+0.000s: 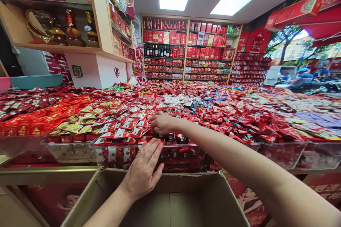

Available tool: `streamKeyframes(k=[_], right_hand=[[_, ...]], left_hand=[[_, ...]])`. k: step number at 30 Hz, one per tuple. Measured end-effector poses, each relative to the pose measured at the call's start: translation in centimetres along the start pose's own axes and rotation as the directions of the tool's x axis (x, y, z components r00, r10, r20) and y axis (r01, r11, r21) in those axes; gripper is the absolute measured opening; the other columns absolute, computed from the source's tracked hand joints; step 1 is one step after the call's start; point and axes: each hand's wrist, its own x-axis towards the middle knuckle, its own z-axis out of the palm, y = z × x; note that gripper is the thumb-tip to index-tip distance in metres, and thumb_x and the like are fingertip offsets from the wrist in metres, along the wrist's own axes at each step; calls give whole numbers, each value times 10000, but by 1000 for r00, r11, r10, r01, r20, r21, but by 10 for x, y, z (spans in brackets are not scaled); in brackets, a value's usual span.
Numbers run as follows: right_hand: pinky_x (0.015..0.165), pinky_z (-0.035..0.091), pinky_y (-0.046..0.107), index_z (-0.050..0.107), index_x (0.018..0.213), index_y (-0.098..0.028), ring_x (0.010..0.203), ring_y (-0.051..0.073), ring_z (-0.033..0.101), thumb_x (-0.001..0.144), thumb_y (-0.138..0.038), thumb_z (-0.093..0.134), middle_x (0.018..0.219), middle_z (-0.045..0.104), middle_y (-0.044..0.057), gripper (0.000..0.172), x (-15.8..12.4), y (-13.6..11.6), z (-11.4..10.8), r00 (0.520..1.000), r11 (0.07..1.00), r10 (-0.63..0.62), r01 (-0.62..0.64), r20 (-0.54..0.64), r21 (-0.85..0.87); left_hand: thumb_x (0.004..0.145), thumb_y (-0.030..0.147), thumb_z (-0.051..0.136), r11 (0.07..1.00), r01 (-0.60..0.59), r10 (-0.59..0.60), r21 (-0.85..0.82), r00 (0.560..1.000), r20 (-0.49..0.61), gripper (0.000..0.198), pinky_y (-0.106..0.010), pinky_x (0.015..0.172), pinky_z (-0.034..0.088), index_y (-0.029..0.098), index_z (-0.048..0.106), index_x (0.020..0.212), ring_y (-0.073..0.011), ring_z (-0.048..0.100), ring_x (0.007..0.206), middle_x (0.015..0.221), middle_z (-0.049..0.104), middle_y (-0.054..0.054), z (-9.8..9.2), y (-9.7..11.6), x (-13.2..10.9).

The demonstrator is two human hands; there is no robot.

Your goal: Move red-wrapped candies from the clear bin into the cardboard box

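Observation:
My left hand (144, 168) lies flat with fingers spread against the front wall of a clear plastic bin (183, 156), just above an open cardboard box (186, 184). My right hand (163, 123) reaches over the bin's rim, its fingers curled down into a heap of red and white wrapped candies (128, 124). What the fingers hold, if anything, is hidden among the wrappers. The box below looks hollow inside, with bare brown walls.
A wide counter of clear bins heaped with red-wrapped sweets (239, 117) stretches away. Gold-wrapped candies (77, 122) lie at left. Shelves of red boxes and bottles (186, 48) line the back wall. A street with a person on a scooter (303, 78) shows at right.

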Motion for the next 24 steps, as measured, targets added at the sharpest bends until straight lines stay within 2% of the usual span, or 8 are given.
streamKeyframes(k=[5,12,17,21,24], right_hand=[[859,298,342,620,770,-144,944,188,445,736,-175,411,949,592,71,214,7,7,2,999,998,-12,10,30,66],[630,376,214,603,802,-134,721,132,496,723,-244,434,806,604,49,216,6,20,4,998,979,37,-46,49,198],[491,336,187,598,792,-111,583,101,462,708,-264,448,711,591,32,230,2,19,-3,997,965,60,-70,46,252],[476,331,186,610,803,-111,550,95,463,693,-259,482,684,604,26,224,4,12,-5,997,959,65,-74,43,273],[508,353,191,617,848,-125,571,104,490,700,-261,495,696,620,30,236,1,9,-6,997,958,77,-77,9,275]], left_hand=[[792,124,456,1000,-6,7,21,1000,-10,593,-462,1009,268,115,193,1324,-273,234,1257,1299,390,-152,2,0,0],[791,116,453,1000,1,0,29,1000,-13,601,-463,1002,281,124,183,1328,-274,240,1254,1290,398,-147,2,0,0],[787,135,462,1000,2,-2,2,1000,-16,532,-438,996,304,107,284,1287,-267,304,1222,1263,427,-148,-7,0,5],[794,172,463,999,28,-28,-25,1000,8,437,-421,979,333,107,398,1222,-253,406,1144,1197,483,-144,-13,-1,13],[806,185,450,997,59,-57,-40,997,51,401,-407,964,358,133,429,1204,-241,434,1115,1152,519,-121,-18,-2,16]])
